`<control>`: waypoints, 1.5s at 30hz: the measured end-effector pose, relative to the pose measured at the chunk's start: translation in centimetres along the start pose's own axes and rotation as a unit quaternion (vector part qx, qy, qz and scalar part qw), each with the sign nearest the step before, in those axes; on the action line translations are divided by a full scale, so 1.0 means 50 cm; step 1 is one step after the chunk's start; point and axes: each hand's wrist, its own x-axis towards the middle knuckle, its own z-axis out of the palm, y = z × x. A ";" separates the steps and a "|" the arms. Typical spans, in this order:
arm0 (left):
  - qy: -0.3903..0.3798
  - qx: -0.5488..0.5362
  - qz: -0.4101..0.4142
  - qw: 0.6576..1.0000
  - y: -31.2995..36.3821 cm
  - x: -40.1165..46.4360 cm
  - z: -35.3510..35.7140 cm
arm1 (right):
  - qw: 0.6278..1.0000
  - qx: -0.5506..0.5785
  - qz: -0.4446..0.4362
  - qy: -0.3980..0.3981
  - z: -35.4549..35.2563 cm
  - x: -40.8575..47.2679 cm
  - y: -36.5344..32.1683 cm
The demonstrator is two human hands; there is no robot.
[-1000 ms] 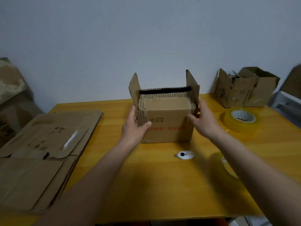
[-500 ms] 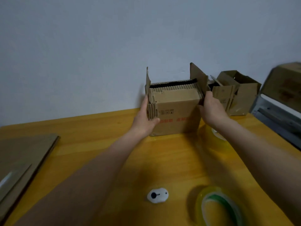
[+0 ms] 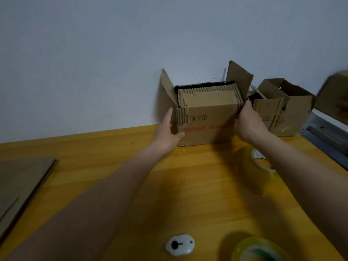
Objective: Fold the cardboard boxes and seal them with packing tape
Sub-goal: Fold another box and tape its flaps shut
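Observation:
A brown cardboard box (image 3: 207,119) with red print stands at the far edge of the yellow table (image 3: 131,166), close to the wall. Its two side flaps stand up and its near flap is folded in. My left hand (image 3: 166,132) presses the box's left side, and my right hand (image 3: 248,123) grips its right side. A roll of clear packing tape (image 3: 260,162) lies on the table right of the box, partly behind my right forearm. A second tape roll (image 3: 258,249) sits at the near edge.
Another open cardboard box (image 3: 278,108) stands behind my right hand by the wall. Flattened cardboard (image 3: 20,185) lies at the left edge. A small white oval gadget (image 3: 179,244) rests at the near edge. Grey metal framing (image 3: 323,134) and another carton (image 3: 337,93) are at the far right.
Both hands have slid the box away from me and to the right, up to the wall beside the other open box. The view has shifted right with it.

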 end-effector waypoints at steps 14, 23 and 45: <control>-0.001 0.277 -0.128 0.952 -0.208 -0.479 -0.339 | 0.874 -0.152 -0.371 -0.274 0.166 -0.432 -0.298; 0.122 0.309 -0.316 0.889 -0.361 -0.775 -0.559 | 0.814 -0.067 -0.462 -0.346 0.304 -0.717 -0.500; 0.004 0.445 -0.103 0.889 -0.494 -0.898 -0.680 | 0.779 -0.057 -0.494 -0.382 0.389 -0.837 -0.539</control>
